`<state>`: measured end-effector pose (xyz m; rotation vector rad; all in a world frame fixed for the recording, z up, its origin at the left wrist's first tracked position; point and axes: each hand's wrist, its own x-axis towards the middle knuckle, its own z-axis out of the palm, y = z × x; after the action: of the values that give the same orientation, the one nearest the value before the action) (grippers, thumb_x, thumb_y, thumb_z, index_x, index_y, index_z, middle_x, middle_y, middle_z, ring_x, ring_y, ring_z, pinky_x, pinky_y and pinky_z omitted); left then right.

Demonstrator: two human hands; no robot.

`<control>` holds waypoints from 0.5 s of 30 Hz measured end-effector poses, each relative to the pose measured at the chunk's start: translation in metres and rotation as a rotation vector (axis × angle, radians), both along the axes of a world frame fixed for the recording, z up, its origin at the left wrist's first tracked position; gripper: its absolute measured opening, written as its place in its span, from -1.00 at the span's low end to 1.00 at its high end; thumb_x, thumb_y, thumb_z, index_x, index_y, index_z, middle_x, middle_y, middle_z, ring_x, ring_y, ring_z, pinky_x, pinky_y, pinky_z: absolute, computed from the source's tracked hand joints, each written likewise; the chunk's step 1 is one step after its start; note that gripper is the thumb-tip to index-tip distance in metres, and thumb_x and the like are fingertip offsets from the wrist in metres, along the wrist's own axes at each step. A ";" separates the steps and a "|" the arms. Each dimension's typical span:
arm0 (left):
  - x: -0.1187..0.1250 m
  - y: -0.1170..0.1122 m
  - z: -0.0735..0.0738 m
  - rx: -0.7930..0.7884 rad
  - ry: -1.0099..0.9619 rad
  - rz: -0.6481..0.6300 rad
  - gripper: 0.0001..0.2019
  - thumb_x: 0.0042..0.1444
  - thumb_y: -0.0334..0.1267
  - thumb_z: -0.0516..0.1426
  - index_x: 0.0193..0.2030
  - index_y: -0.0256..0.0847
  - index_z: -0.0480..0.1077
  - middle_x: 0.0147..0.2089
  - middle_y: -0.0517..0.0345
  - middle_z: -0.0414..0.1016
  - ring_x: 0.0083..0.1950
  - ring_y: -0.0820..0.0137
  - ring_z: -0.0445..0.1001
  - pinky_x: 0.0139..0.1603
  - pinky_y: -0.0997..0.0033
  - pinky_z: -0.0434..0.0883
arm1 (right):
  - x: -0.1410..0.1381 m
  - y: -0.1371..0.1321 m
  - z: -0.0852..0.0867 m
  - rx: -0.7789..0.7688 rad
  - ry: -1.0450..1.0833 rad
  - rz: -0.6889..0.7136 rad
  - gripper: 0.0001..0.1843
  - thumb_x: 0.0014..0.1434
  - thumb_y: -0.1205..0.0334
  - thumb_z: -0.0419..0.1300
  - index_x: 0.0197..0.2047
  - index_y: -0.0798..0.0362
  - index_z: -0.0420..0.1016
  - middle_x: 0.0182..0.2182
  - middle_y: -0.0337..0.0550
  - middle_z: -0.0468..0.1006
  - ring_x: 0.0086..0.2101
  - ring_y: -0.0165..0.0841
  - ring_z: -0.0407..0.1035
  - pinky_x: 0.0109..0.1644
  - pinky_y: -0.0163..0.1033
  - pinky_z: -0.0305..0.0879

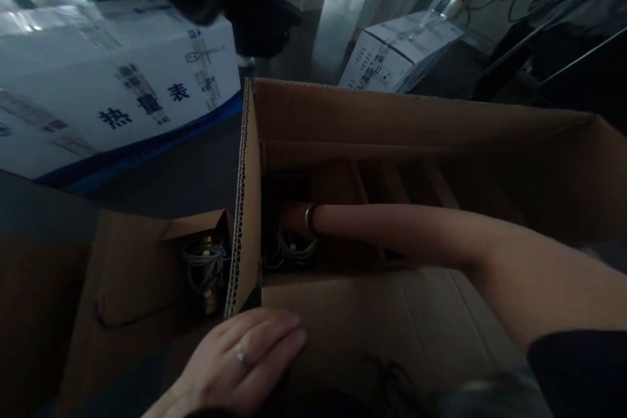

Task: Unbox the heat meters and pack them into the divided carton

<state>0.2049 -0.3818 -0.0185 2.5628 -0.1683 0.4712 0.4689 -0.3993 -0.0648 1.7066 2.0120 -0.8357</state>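
A large open cardboard box (pixel 431 124) stands in front of me, with dividers inside. My right forearm reaches across it to the left, and my right hand (pixel 294 217) goes down into a dark compartment past a bracelet on the wrist. Its fingers are hidden there. Just below that hand lies a coil of grey cable (pixel 294 249). My left hand (pixel 245 359), a ring on one finger, lies flat on the box's near flap with its fingers stretched out and holds nothing.
A smaller open carton (pixel 132 268) at lower left holds a brass fitting wrapped in grey wire (pixel 206 264). A white box with blue printed characters (pixel 112 78) sits at the left. Another white box (pixel 399 49) stands behind. Dark shapes fill the far right.
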 end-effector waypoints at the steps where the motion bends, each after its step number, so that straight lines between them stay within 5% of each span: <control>1: 0.020 -0.006 0.006 0.018 -0.033 -0.052 -0.50 0.15 -0.34 -0.14 0.23 0.16 0.09 -0.02 0.34 0.47 0.00 0.45 0.42 0.00 0.52 0.38 | -0.006 0.005 -0.015 0.000 -0.010 0.028 -0.50 -0.16 0.57 0.22 -0.06 0.22 0.40 -0.03 0.13 0.41 -0.01 -0.12 0.29 0.01 -0.05 0.20; 4: 0.066 -0.021 0.022 0.112 0.137 0.028 -0.63 0.17 -0.28 -0.07 0.11 -0.17 0.29 0.07 0.09 0.41 0.08 0.31 0.36 0.05 0.32 0.38 | -0.013 0.006 -0.043 0.063 0.017 0.088 -0.68 -0.10 0.57 0.17 -0.21 0.21 0.45 -0.17 0.04 0.50 -0.15 -0.21 0.38 -0.06 -0.08 0.25; 7: 0.084 -0.032 0.029 0.124 0.290 0.187 -0.60 0.12 -0.13 0.03 0.05 -0.29 0.33 0.06 -0.04 0.41 0.05 0.18 0.39 0.03 0.13 0.38 | -0.006 0.001 -0.047 0.157 0.068 0.176 -0.78 -0.06 0.56 0.13 -0.32 0.16 0.46 -0.30 -0.10 0.53 -0.22 -0.30 0.39 -0.08 -0.14 0.25; 12: 0.086 -0.041 0.031 0.132 0.429 0.331 -0.67 0.09 -0.09 0.03 -0.13 -0.24 0.43 -0.02 -0.04 0.47 -0.05 0.17 0.45 -0.10 0.14 0.43 | 0.027 -0.006 -0.004 0.354 0.112 0.287 -0.72 0.02 0.52 0.08 -0.20 0.14 0.46 -0.23 0.04 0.49 -0.12 -0.18 0.33 0.08 0.08 0.07; 15: 0.089 -0.041 0.034 0.190 0.485 0.356 -0.68 0.11 -0.07 0.00 -0.20 -0.22 0.45 0.00 -0.07 0.45 -0.05 0.16 0.46 -0.11 0.13 0.43 | 0.061 -0.023 0.033 0.609 0.226 0.071 -0.83 -0.03 0.43 0.11 -0.32 0.17 0.46 -0.36 0.01 0.49 -0.22 -0.22 0.35 0.05 0.00 0.13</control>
<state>0.2936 -0.4231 0.0153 2.8156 0.4402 -0.0587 0.5303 -0.4221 -0.0318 1.8865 2.6619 -0.4221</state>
